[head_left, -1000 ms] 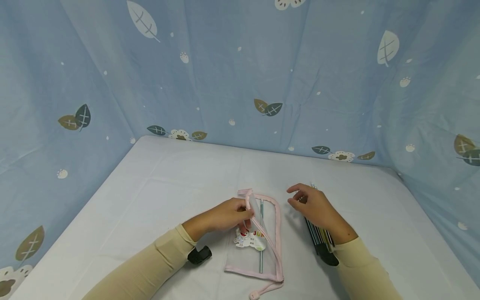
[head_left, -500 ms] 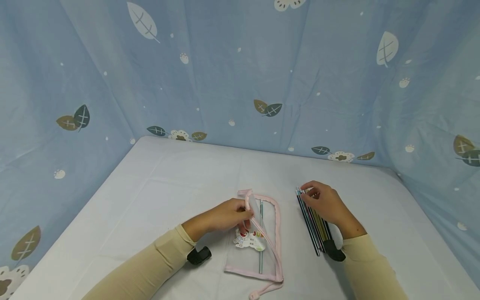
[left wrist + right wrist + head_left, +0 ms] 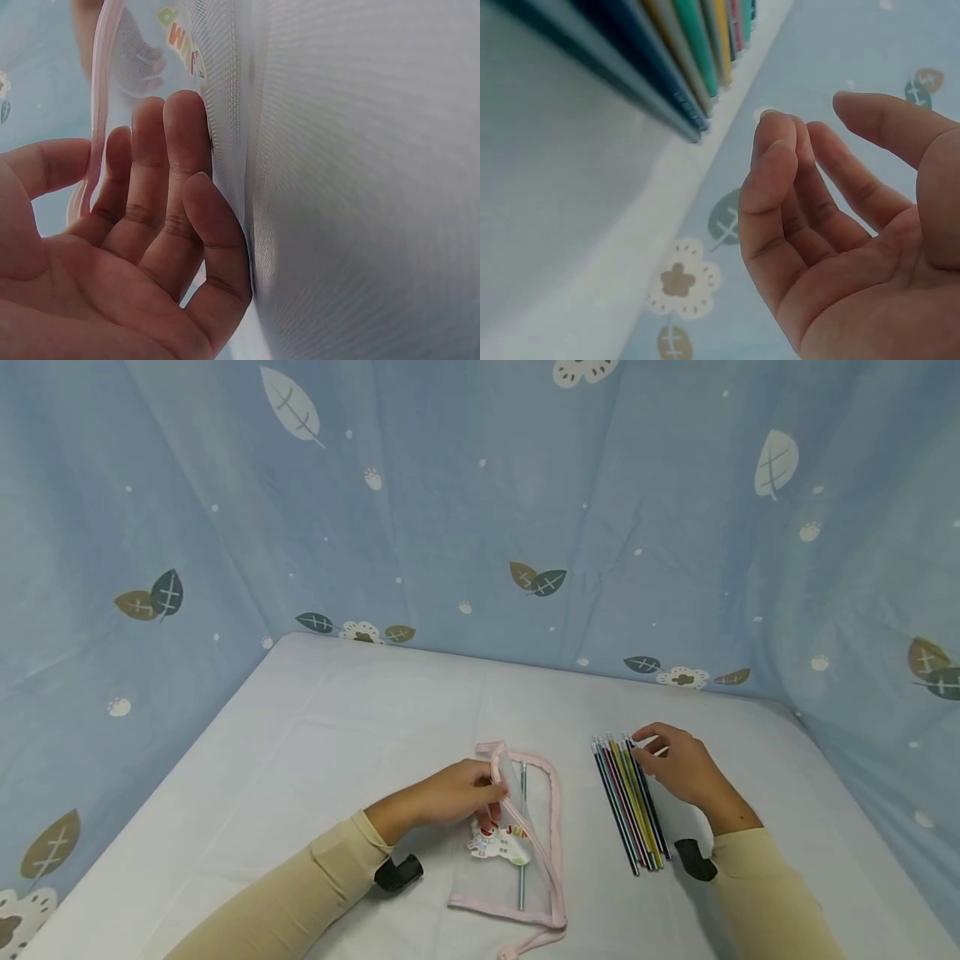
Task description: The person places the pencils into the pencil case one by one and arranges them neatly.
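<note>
Along the bottom edge of the frame, a pink pull strap [image 3: 525,941] extends from the lower corner of the pouch. Tan sleeves [image 3: 292,889] enter from the lower left and lower right, each with a black wrist device [image 3: 398,872] near the cuff.

At lower centre, the mesh pouch [image 3: 495,881] with pink trim rests on the desk [image 3: 360,718]. Its upper panel is raised along the pink edge; a printed label [image 3: 510,843] shows through or on the mesh. The left hand [image 3: 465,789] holds this edge. Left grip: pinching the pink trim under the thumb, other fingers curved alongside the mesh. One blue-green pencil [image 3: 522,888] lies lengthwise within the pouch outline and appears to be inside.

Right of centre, a bundle of pencils [image 3: 628,802] lies on the desk, apart from the pouch, side by side and slanted. The right hand [image 3: 682,768] is at the upper right end of the bundle. Right grip: spread, fingers loosely curved, thumb apart, holding nothing. The right wrist view shows a gap between fingers and pencils.

Across the upper half of the frame, a blue curtain [image 3: 465,510] with leaf motifs stands behind the desk.

Status, by judgement: early stage. Done: pouch edge lifted, one pencil apparently inside. Outstanding: bundle outside the pouch; pouch unfastened.
</note>
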The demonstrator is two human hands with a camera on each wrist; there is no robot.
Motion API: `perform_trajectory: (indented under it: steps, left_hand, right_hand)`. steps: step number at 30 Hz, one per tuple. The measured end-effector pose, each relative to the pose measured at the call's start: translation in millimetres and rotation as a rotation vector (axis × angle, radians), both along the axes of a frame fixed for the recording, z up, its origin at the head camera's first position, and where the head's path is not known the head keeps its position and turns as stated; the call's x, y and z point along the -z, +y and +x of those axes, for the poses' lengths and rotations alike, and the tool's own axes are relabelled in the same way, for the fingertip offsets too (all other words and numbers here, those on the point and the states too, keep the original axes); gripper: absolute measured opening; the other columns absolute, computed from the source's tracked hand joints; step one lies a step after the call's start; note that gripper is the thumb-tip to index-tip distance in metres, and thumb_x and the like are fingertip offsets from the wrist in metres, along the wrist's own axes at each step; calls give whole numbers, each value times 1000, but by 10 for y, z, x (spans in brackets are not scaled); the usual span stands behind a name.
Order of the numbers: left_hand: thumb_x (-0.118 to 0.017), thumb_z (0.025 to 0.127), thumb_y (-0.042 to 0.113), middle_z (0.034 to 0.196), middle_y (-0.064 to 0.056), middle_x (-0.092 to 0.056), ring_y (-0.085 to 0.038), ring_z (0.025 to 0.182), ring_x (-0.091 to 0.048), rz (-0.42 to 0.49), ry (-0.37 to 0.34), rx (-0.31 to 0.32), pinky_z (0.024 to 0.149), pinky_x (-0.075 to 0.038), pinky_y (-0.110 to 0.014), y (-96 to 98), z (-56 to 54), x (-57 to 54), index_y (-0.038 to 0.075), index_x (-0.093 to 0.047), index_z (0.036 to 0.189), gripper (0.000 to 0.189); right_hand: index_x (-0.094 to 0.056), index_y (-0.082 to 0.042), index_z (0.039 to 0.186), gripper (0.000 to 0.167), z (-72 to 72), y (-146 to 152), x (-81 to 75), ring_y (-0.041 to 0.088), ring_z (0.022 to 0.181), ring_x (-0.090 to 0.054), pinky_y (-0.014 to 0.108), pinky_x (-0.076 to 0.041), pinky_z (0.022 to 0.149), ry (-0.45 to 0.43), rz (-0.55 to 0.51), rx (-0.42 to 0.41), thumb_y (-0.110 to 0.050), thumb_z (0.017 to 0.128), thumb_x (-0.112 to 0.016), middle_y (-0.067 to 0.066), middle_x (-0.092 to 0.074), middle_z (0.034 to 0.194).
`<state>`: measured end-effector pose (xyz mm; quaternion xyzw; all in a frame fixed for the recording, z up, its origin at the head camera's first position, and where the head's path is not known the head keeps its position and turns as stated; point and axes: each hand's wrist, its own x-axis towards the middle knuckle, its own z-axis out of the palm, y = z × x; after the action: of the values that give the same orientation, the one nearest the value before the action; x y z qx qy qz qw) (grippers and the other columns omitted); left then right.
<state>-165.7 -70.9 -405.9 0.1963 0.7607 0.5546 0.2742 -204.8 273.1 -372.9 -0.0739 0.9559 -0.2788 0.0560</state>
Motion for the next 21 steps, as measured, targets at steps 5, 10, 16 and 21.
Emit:
perform_trajectory:
  steps: [5, 10, 16, 21]
  left_hand:
    - [-52, 104, 18, 87, -18, -68, -21, 70, -69, -2, 5, -1, 70, -58, -33, -3, 1, 2, 1, -62, 101, 20]
    - [-52, 104, 19, 88, -16, -69, -21, 71, -70, -5, 5, 6, 71, -58, -31, -12, -8, 20, 2, -62, 102, 20]
    - [-52, 104, 20, 87, -13, -69, -20, 71, -70, -13, 10, 7, 71, -57, -29, -15, -16, 19, 2, -62, 101, 21]
    - [-52, 104, 19, 86, -14, -69, -19, 70, -69, -7, 9, 9, 71, -58, -31, 1, -14, 11, 1, -62, 101, 21]
  right_hand:
    - [-58, -2, 128, 32, 11, 48, 61, 21, 83, -66, 31, -50, 65, -6, 3, 26, -19, 101, -58, 20, -68, 108]
    - [-57, -2, 128, 32, 16, 73, 108, 21, 82, -66, 31, -49, 64, -36, 3, 34, -19, 101, -57, 20, -67, 109]
    - [-57, -1, 127, 31, 16, 96, 158, 20, 78, -64, 31, -48, 61, -74, 28, 37, -16, 101, -57, 21, -67, 106]
    - [-56, 0, 126, 30, 20, 123, 186, 20, 76, -65, 32, -47, 59, -85, 45, 44, -14, 100, -56, 20, -67, 101]
